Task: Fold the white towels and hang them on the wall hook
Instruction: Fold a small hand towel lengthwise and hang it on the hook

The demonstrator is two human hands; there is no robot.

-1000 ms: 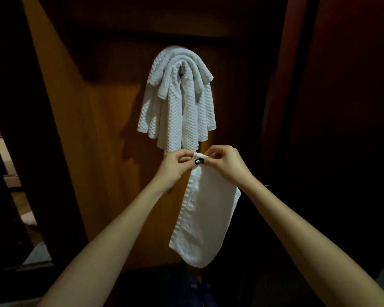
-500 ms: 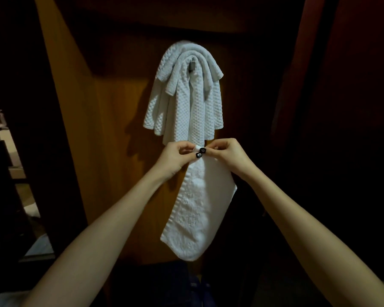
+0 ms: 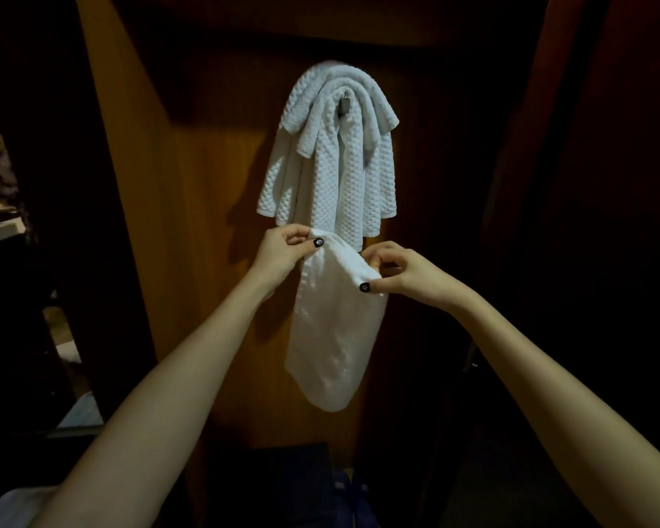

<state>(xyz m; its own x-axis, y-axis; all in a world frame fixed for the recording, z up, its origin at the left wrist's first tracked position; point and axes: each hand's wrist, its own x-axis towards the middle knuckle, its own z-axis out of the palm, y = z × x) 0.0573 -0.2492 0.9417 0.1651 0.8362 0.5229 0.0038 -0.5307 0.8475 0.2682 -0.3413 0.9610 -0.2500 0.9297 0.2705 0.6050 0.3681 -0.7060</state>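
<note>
Folded white towel (image 3: 332,337): held just below the hung towels (image 3: 332,165). Left hand (image 3: 282,253) and right hand (image 3: 408,278) each pinched a top corner, grip closed on cloth. Step: hanging. Next move probably required lifting it onto the wall hook (image 3: 345,106).

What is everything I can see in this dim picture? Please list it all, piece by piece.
held towel: one, white, hanging down in front of the panel, its top edge just below the hung ones
hung towels: several draped layers, exact count unclear, white waffle weave, over the hook
wall hook: one, grey metal, peeking out between the layers near the top
wooden panel: one, orange-brown, behind the towels
dark blue item: one, low centre, too dark to identify
left hand: one, dark-painted thumbnail, pinching the held towel's top left corner
right hand: one, dark-painted thumbnail, pinching its top right corner
</note>
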